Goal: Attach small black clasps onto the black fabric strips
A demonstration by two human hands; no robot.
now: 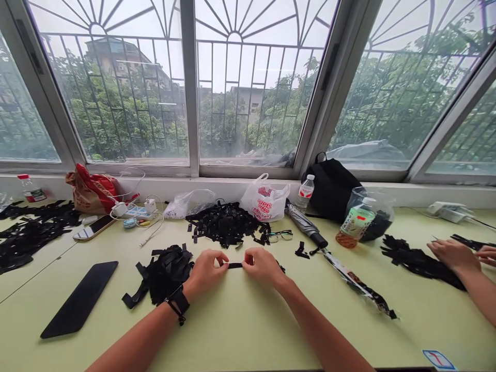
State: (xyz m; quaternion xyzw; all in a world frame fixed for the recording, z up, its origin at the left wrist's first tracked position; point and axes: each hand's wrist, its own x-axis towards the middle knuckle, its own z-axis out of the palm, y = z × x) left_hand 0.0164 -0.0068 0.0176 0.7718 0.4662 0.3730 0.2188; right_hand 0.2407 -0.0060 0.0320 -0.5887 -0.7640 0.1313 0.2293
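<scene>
From afar I see the left hand [206, 273] and right hand [264, 267] pinching opposite ends of a black strip [235, 265] at the frame's lower centre, presumably to hold it straight, while a black heap [170, 268] left of centre sits close, probably for easy reach

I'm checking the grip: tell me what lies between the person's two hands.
In the head view, a short black strip spans the gap, its ends pinched by the left hand and the right hand.
</scene>
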